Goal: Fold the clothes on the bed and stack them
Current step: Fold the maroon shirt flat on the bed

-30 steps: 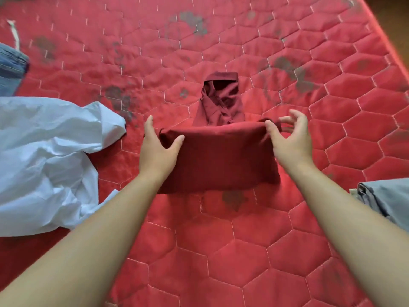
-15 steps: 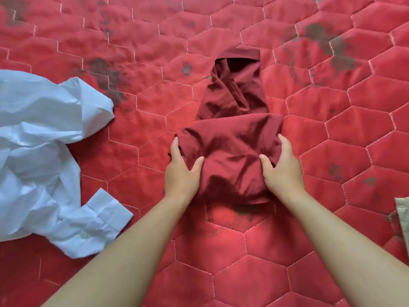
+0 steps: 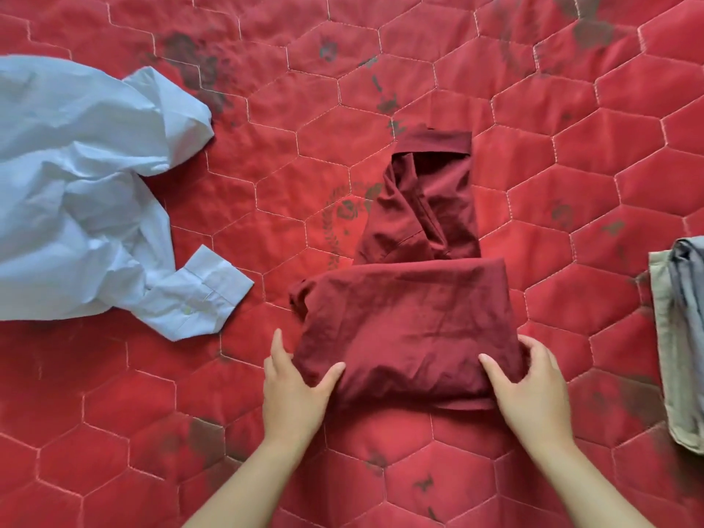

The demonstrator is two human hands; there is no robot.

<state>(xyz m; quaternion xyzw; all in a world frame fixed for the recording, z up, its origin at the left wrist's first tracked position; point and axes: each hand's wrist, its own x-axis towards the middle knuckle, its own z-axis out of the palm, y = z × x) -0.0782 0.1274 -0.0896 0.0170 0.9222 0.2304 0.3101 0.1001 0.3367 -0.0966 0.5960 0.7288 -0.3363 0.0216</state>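
Note:
A dark red garment [image 3: 409,310] lies partly folded in the middle of the red quilted bed [image 3: 381,451]. Its near part is a thick folded band, and a narrower strip with a hem runs away from me. My left hand [image 3: 293,390] pinches the band's near left corner, thumb on top of the cloth. At the near right corner my right hand [image 3: 533,390] grips the same way. A crumpled pale blue shirt [image 3: 76,200] with a buttoned cuff lies at the left.
At the right edge lies a folded stack of grey and beige clothes [image 3: 682,337]. The red quilt has hexagon stitching and dark worn patches. Bare quilt lies between the red garment and both other piles.
The red garment's lifted fold has been laid down flat on the bed. Both hands slid back to its near corners. The view has tilted lower and closer.

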